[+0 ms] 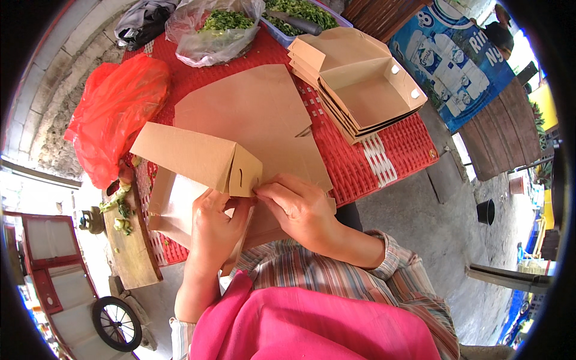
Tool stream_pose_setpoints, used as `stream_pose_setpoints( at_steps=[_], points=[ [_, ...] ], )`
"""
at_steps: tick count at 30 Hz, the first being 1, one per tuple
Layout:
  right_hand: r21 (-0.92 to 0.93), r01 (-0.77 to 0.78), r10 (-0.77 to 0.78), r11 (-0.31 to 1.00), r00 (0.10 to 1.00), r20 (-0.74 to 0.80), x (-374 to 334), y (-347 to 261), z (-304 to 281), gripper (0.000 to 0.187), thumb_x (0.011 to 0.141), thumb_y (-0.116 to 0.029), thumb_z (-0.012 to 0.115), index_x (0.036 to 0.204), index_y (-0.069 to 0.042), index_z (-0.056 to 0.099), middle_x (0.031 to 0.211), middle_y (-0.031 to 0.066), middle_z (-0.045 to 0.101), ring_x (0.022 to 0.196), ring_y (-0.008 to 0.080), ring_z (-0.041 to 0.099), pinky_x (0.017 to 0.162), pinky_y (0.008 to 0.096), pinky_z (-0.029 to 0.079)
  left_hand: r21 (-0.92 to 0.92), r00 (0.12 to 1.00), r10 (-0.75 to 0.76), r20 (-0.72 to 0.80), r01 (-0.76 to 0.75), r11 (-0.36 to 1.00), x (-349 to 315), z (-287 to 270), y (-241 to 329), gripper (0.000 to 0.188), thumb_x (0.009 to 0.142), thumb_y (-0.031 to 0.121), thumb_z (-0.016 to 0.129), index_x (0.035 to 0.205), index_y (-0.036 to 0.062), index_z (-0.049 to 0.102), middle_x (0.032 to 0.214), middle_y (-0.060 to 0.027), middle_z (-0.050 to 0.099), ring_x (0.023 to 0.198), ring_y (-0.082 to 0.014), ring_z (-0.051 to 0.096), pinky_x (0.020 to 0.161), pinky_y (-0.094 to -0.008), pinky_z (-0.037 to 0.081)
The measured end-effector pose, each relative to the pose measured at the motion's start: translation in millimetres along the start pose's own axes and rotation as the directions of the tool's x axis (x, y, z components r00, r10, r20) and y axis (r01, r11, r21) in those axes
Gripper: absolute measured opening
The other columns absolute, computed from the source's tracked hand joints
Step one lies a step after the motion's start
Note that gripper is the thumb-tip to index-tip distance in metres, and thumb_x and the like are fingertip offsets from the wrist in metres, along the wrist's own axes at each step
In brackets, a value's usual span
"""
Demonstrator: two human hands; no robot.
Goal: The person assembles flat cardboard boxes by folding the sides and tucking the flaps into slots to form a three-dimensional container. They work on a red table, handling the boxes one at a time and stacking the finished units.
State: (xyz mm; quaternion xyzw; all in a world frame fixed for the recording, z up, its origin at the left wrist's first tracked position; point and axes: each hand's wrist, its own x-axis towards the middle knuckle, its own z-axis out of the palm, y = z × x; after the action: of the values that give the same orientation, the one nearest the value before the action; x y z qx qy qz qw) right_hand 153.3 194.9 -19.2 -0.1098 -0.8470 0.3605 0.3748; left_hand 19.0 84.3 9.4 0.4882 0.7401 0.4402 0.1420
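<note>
A brown cardboard food box [186,157], partly folded up with its lid raised, rests at the near edge of the red woven table. My left hand [216,217] is closed on the box's near corner, its fingertips partly hidden under the slotted side flap. With thumb and fingers pinched, my right hand [295,207] grips the edge of that same flap from the right. Flat, unfolded cardboard sheets [252,108] lie beneath and beyond the box. To the far right of them stands a stack of folded open boxes [366,90].
A red plastic bag [117,114] sits at the table's left, above a wooden board [135,240] with vegetable scraps. Chopped greens fill a clear bag [219,30] and a tub at the back, where a dark-handled knife [294,23] lies. The red table [396,162] ends at the right.
</note>
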Motion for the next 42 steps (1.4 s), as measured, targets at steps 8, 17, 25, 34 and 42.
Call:
stream_pose_setpoints(
  at_steps=[8,17,25,34,42],
  points=[
    [0.106,-0.085,0.089,0.991,0.995,-0.038,-1.0,-0.6,8.2,0.021,0.084,-0.002,0.069,0.100,0.001,0.056,0.090,0.0169,0.058,0.080,0.0372,0.062,0.068,0.0430,0.052,0.167,0.997,0.074,-0.011,-0.071,0.983,-2.7,4.2,5.1,0.015,0.083,-0.008,0.063,0.097,-0.0005,0.065,0.087,-0.0188,0.066,0.078,-0.0373,0.066,0.067,-0.0409,0.052],
    [-0.017,-0.088,0.088,0.996,0.996,0.009,-3.2,1.9,4.9,0.027,0.079,0.000,0.072,0.100,0.001,0.054,0.091,0.0163,0.058,0.081,0.0379,0.062,0.069,0.0447,0.051,0.226,0.966,0.258,-0.019,-0.247,0.942,3.7,9.0,6.8,0.010,0.082,-0.008,0.063,0.090,-0.0025,0.065,0.083,-0.0178,0.065,0.076,-0.0365,0.063,0.067,-0.0414,0.050],
    [0.020,-0.159,0.160,0.987,0.986,-0.040,-3.3,-2.1,4.6,0.048,0.079,0.002,0.067,0.121,0.002,0.043,0.113,0.0248,0.049,0.096,0.0441,0.059,0.080,0.0449,0.051,0.181,0.923,0.373,0.092,-0.384,0.905,5.9,3.1,16.1,0.027,0.077,-0.007,0.063,0.103,-0.0002,0.067,0.094,-0.0143,0.064,0.089,-0.0343,0.063,0.078,-0.0421,0.052],
    [-0.163,-0.171,0.159,0.972,0.984,-0.085,5.3,11.2,-11.5,0.083,0.086,0.010,0.052,0.154,0.003,0.004,0.140,0.0333,0.042,0.116,0.0496,0.055,0.094,0.0470,0.048,0.182,0.960,0.267,0.081,-0.278,0.943,-12.4,-25.3,18.1,0.051,0.078,0.003,0.071,0.128,0.0038,0.061,0.101,-0.0147,0.062,0.093,-0.0317,0.061,0.086,-0.0435,0.049],
    [0.154,-0.263,0.281,0.953,0.953,-0.116,27.2,18.6,-14.7,0.083,0.097,0.002,0.049,0.156,-0.001,-0.010,0.152,0.0335,0.029,0.131,0.0457,0.048,0.099,0.0454,0.047,0.235,0.859,0.310,0.408,-0.427,0.873,-35.7,-26.7,20.2,0.066,0.064,0.031,0.085,0.123,0.0075,0.064,0.113,-0.0096,0.063,0.112,-0.0305,0.058,0.107,-0.0519,0.039]
  ],
)
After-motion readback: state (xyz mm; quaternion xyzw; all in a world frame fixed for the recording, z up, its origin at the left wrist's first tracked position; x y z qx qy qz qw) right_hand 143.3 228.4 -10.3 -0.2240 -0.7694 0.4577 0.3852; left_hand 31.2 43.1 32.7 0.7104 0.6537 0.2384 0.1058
